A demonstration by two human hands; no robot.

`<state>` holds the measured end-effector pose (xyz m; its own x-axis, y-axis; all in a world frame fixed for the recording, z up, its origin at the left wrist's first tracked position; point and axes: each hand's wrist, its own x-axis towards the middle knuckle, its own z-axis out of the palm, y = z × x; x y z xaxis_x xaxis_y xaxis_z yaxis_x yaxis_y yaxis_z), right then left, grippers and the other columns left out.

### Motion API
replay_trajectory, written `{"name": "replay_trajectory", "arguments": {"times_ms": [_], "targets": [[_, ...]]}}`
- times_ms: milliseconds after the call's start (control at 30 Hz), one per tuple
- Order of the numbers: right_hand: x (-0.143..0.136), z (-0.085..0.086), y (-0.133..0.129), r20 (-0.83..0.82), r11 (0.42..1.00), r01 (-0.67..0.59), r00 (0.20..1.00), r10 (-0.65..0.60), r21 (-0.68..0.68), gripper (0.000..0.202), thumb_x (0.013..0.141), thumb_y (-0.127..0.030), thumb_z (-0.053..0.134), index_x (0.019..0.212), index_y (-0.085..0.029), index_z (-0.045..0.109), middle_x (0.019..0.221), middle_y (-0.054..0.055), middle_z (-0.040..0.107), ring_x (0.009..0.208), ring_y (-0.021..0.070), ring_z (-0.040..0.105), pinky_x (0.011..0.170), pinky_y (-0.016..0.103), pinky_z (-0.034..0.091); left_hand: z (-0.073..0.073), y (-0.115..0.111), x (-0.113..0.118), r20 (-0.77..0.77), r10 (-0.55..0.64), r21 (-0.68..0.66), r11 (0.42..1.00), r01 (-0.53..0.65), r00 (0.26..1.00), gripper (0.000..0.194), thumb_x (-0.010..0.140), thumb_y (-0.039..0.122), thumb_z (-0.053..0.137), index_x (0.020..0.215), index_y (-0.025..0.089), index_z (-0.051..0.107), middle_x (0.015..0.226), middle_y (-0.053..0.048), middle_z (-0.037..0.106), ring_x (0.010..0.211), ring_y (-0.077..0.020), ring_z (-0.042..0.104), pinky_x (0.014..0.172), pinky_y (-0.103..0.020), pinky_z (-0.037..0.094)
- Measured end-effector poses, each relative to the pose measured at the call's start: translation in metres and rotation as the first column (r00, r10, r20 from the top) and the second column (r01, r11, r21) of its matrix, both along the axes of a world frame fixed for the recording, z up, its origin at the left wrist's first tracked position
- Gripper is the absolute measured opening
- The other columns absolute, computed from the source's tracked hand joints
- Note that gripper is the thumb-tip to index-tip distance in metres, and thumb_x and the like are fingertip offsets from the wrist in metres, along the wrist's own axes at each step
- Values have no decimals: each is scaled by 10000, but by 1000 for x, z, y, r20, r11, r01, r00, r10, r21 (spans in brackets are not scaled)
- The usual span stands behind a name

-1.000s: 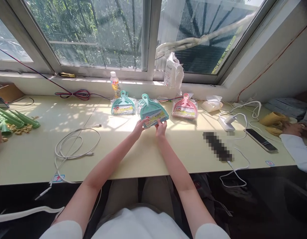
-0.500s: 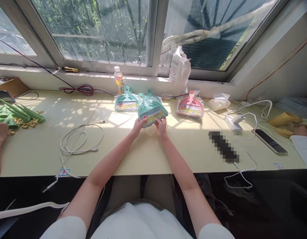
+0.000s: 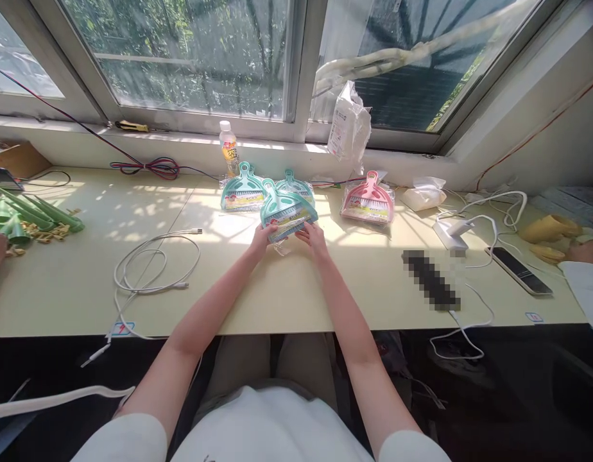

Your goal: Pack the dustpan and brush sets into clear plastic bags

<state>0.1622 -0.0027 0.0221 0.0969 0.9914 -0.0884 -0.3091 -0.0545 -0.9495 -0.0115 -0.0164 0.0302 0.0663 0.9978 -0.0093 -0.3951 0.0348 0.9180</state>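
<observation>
A green dustpan-and-brush set [image 3: 287, 210] in clear plastic wrap is tilted above the table, its handle pointing away from me. My left hand [image 3: 262, 239] grips its lower left corner, thumb on the front. At the lower right edge, the fingers of my right hand [image 3: 313, 237] are closed on the same pack. Just behind it, partly covered, lies another green dustpan set [image 3: 301, 187]. A third green dustpan set [image 3: 243, 192] lies to its left, and a pink dustpan set [image 3: 368, 202] is off to the right, both wrapped.
A drink bottle [image 3: 228, 149] stands behind the packs. White cable [image 3: 156, 240] is coiled at left; a power strip [image 3: 450, 235], tissue pack [image 3: 425, 192] and phone [image 3: 518, 269] are at right. Other people's hands [image 3: 585, 251] show at both sides, near green and yellow objects.
The held green dustpan set has shifted slightly left and its loose wrap hangs lower. The fingers of my right hand have moved along its lower right edge.
</observation>
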Motion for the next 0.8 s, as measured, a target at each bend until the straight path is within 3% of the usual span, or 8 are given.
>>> {"name": "replay_trajectory", "arguments": {"times_ms": [67,133,200,267,333,500,633,800], "targets": [[13,4,-3,179,997,55,982,-64,58,106,867,-264,589,887,-176,646,808,71,717,855,234,722,900,472,590,0,7,-12,42,27,-24,999,-26,999,488,646,214,696,1114,135,583,1009,-89,719,892,-260,707,811,-498,614],[23,9,-7,319,966,122,928,-193,230,155,859,-194,568,955,-206,689,1015,79,731,1074,252,672,1023,505,517,0,13,-25,51,41,-75,996,-37,998,455,641,194,672,1088,146,600,959,-76,725,868,-243,711,787,-449,620],[29,13,-11,405,910,76,878,-255,408,307,806,-107,598,1038,-277,707,1306,22,643,1340,238,495,1158,497,386,0,15,-34,42,42,-151,988,-35,998,400,638,185,665,1034,142,631,916,-84,731,858,-240,713,753,-388,619],[30,15,-13,476,874,-36,850,-228,484,385,755,-63,656,1029,-326,720,1426,-44,556,1461,221,327,1220,499,279,-1,16,-40,31,32,-210,977,-25,999,353,639,183,667,988,131,656,907,-103,736,859,-251,713,724,-359,613],[30,16,-12,508,869,-91,839,-196,486,289,752,-91,710,918,-326,740,1369,-43,599,1454,237,327,1221,536,251,-1,16,-42,9,-7,-231,973,9,1000,333,643,174,666,972,126,667,924,-114,737,857,-256,709,704,-350,606],[31,13,-7,415,866,-32,886,-206,498,92,764,-219,781,733,-299,746,1123,1,704,1251,251,524,1167,513,328,-4,18,-48,-71,-128,-238,965,107,989,240,676,178,686,909,120,684,865,-118,719,705,-219,684,621,-326,570],[30,9,-7,386,873,13,894,-229,488,32,794,-288,760,763,-287,753,1132,11,685,1207,237,549,1147,476,354,-7,15,-48,-155,-221,-213,959,186,963,229,698,228,720,897,127,673,736,-89,683,568,-188,648,488,-283,485],[22,6,-9,338,871,126,888,-313,475,30,799,-280,723,801,-261,745,1276,29,613,1289,234,506,1167,443,350,-1,7,-39,-155,-308,-133,948,289,939,360,742,268,719,1064,123,650,890,-114,725,536,-154,639,451,-260,449]]}}
